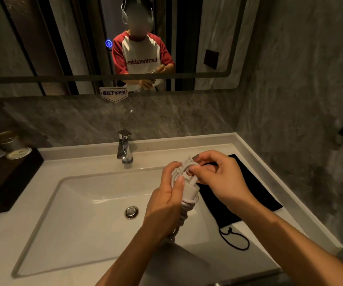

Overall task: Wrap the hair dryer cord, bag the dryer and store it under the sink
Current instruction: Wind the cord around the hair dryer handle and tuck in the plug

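Observation:
A white hair dryer point(190, 193) is held upright over the sink's right side, its white cord point(182, 218) coiled round the handle. My left hand point(166, 201) grips the handle and the coils. My right hand point(213, 174) pinches the cord's end point(188, 162) at the top of the dryer. A black drawstring bag point(249, 195) lies flat on the counter to the right, its string point(235, 239) looped toward the front edge.
The white basin point(73, 213) has a chrome drain point(131, 212) and a chrome tap point(124, 147) behind it. A dark wooden tray with lidded jars point(3, 162) stands on the left counter. The mirror point(63, 38) above reflects a person. A grey wall closes the right side.

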